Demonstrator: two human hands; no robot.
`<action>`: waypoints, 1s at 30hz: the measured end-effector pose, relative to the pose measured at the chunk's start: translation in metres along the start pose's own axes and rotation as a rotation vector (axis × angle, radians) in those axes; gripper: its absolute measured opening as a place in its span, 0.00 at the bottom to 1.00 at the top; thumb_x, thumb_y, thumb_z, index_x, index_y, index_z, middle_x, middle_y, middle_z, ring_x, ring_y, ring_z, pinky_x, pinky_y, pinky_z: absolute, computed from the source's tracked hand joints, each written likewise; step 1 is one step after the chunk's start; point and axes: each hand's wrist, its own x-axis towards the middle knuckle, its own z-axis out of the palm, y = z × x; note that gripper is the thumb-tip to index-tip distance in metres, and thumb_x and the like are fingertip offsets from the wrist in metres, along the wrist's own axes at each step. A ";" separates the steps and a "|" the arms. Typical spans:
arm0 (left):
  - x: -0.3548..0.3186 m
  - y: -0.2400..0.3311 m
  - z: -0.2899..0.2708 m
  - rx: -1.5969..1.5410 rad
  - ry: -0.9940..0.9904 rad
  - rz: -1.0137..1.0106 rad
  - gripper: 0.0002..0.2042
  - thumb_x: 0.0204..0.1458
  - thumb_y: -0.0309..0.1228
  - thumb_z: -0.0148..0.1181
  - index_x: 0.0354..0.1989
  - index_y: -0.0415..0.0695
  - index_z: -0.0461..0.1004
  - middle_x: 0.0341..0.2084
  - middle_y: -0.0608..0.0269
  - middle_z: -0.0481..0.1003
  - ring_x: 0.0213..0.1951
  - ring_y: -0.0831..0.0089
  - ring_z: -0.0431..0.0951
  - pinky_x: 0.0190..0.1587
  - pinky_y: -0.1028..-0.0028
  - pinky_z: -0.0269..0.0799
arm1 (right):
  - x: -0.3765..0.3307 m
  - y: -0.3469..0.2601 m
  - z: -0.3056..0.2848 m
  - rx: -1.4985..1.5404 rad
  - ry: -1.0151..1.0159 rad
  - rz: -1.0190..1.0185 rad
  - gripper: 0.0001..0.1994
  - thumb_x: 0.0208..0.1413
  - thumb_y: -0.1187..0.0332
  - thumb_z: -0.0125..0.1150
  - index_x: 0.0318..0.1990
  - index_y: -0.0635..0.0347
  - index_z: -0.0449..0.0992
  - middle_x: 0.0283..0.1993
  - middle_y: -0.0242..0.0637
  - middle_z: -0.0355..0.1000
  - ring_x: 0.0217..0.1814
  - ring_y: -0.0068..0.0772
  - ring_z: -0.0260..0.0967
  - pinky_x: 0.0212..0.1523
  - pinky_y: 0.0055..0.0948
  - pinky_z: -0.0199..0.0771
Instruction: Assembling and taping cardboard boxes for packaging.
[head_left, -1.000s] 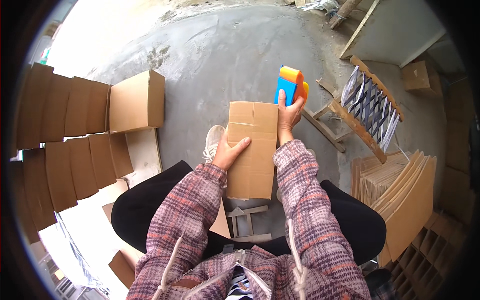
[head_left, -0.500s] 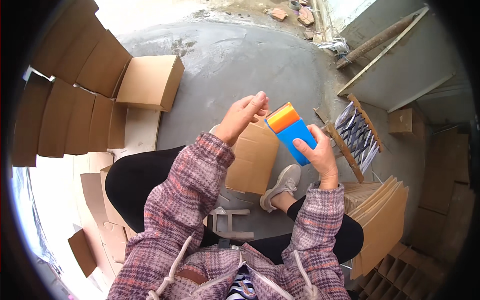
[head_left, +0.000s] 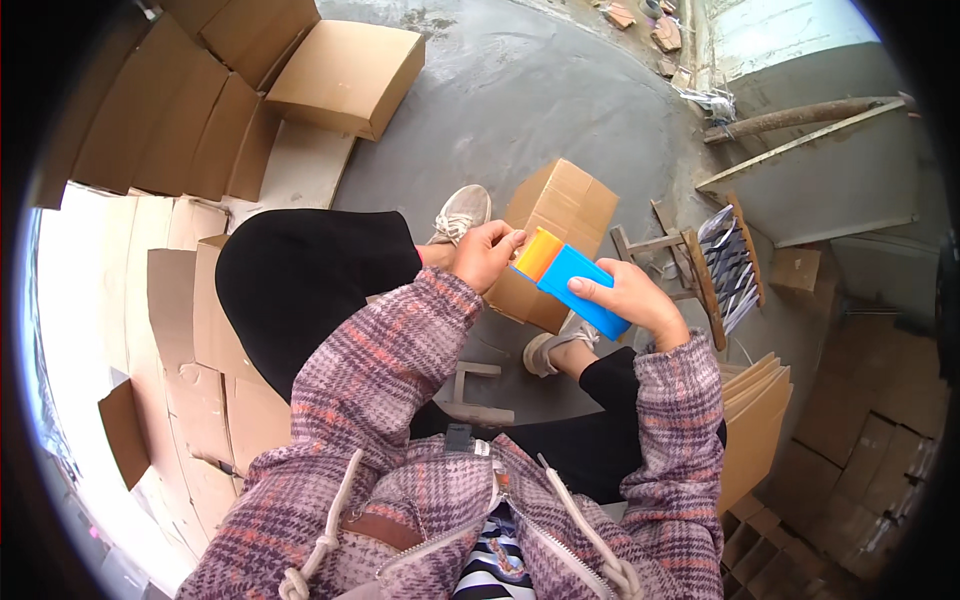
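Both hands have dropped lower: right hand grips one blue dispenser, left hand pinches its orange end above one box at centre.

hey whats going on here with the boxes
A seated person in a plaid jacket holds a blue tape dispenser in the right hand. The left hand pinches at its orange end, seemingly at the tape. A cardboard box sits just beyond the hands, by the feet. Made-up boxes stand on the floor to the left, and flat cardboard is stacked on the right.
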 end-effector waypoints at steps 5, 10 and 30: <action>0.003 -0.022 -0.009 0.019 0.158 0.021 0.09 0.55 0.30 0.56 0.26 0.38 0.73 0.18 0.75 0.68 0.24 0.87 0.63 0.26 0.81 0.59 | 0.020 0.005 0.005 0.059 -0.077 0.088 0.32 0.47 0.42 0.60 0.41 0.70 0.74 0.32 0.42 0.74 0.31 0.29 0.71 0.34 0.28 0.71; 0.004 -0.045 -0.016 -0.084 0.169 -0.001 0.09 0.55 0.30 0.56 0.26 0.38 0.74 0.17 0.77 0.66 0.23 0.87 0.61 0.25 0.81 0.56 | 0.018 -0.004 -0.001 -0.087 -0.061 0.123 0.34 0.44 0.39 0.60 0.35 0.71 0.74 0.29 0.47 0.74 0.31 0.36 0.73 0.32 0.32 0.72; -0.003 -0.079 0.008 -0.123 0.247 0.003 0.10 0.54 0.33 0.56 0.30 0.38 0.74 0.18 0.69 0.71 0.24 0.84 0.66 0.28 0.78 0.63 | 0.040 -0.014 0.007 -0.318 -0.125 0.269 0.36 0.43 0.37 0.56 0.26 0.73 0.76 0.26 0.53 0.73 0.28 0.44 0.74 0.29 0.36 0.71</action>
